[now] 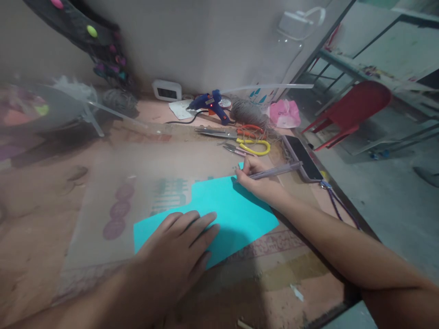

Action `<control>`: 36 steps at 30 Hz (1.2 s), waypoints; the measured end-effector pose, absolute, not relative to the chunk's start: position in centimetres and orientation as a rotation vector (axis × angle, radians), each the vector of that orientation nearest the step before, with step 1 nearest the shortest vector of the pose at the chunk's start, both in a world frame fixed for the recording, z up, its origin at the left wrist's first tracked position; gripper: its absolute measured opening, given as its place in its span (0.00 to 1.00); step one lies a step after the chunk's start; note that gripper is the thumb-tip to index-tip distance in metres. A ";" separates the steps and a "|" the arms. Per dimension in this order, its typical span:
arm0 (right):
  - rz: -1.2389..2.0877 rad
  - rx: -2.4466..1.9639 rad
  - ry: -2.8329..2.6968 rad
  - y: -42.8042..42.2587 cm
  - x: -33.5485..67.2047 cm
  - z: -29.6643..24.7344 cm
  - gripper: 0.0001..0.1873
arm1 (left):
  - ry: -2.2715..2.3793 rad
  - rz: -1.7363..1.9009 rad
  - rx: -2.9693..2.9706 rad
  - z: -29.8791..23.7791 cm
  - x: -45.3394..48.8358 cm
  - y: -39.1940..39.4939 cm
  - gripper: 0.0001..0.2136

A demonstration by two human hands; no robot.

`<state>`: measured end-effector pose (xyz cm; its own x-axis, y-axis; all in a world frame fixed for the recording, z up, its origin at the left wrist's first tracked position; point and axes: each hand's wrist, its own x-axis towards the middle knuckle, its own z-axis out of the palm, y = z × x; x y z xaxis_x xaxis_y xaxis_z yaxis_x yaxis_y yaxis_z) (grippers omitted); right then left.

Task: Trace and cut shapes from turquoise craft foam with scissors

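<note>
A turquoise sheet of paper with a stepped upper edge lies on printed cardboard. My left hand rests flat on the lower part of the sheet, fingers stretched and slightly apart. At the sheet's upper right corner, my right hand is closed round a slim greyish pen. The pen's tip is hidden behind my fingers. Just beyond that hand lie yellow-handled snips and orange-handled scissors.
Towards the wall are a blue glue gun, grey yarn, a white digital clock and a clear bottle. A phone lies by the table's right edge. A red chair stands beyond.
</note>
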<state>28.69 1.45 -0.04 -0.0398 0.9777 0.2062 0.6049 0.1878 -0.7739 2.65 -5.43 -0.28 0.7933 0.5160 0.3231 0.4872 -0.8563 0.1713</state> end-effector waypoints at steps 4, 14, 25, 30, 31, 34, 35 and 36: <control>0.612 -1.487 -1.783 1.4 28.7 -0.1 0.16 | 0.821 0.544 2.900 -0.4 2.7 -5.4 0.13; 0.644 -1.488 -1.796 1.5 28.6 -0.2 0.15 | 0.822 0.546 2.899 -0.5 2.6 -5.4 0.13; 0.680 -1.463 -1.829 1.5 28.7 0.0 0.15 | 0.819 0.559 2.901 -0.4 2.7 -5.6 0.14; 0.658 -1.499 -1.808 1.5 28.7 0.1 0.15 | 0.820 0.545 2.902 -0.3 2.7 -5.4 0.13; 0.655 -1.506 -1.792 1.5 28.8 0.1 0.15 | 0.821 0.545 2.903 -0.3 2.7 -5.4 0.13; 0.642 -1.522 -1.734 1.3 28.9 0.1 0.15 | 0.812 0.549 2.925 -0.4 2.7 -5.4 0.13; 0.644 -1.521 -1.728 1.3 28.9 0.1 0.15 | 0.811 0.547 2.931 -0.5 2.7 -5.4 0.13; 0.649 -1.514 -1.730 1.2 29.0 0.1 0.15 | 0.811 0.540 2.933 -0.5 2.6 -5.5 0.13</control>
<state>28.98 1.24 0.12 -0.0354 0.9797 0.1971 0.6081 0.1776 -0.7737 2.65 -5.47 -0.47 0.8013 0.5067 0.3180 0.4888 -0.8610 0.1404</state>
